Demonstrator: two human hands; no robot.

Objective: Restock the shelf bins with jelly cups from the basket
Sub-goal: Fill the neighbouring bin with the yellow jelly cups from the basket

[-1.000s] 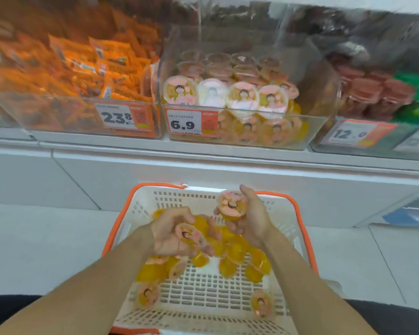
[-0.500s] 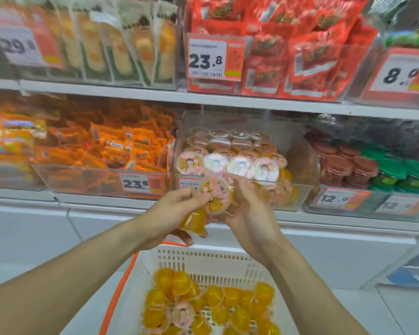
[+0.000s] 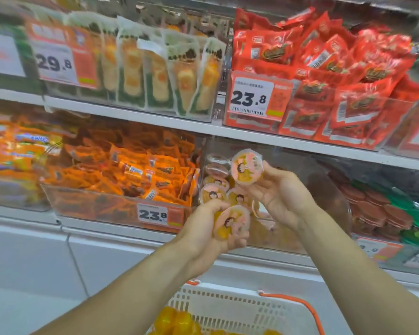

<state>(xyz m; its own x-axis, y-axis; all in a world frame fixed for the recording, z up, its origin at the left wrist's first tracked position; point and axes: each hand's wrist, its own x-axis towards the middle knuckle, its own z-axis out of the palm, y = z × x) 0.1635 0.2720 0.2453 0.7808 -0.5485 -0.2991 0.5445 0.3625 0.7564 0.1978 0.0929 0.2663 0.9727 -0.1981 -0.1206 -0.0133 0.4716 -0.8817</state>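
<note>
At the left of the frame I see orange snack packets (image 3: 121, 175) heaped in a clear bin with a 23.8 price tag (image 3: 153, 215) on its front. Just right of that tag, near the centre, my left hand (image 3: 213, 228) has its fingers curled round a jelly cup (image 3: 231, 222), its pink cartoon lid facing me. Behind it stands the clear jelly bin (image 3: 218, 180), with more cups stacked inside. Higher and further right, my right hand (image 3: 278, 197) pinches a second jelly cup (image 3: 247, 166) between thumb and fingertips, held at the bin's opening. Along the bottom edge, the white basket (image 3: 240, 308) with its orange handle shows yellow cups (image 3: 177, 321) inside. At upper right, red packets (image 3: 336, 76) fill the shelf above.
</note>
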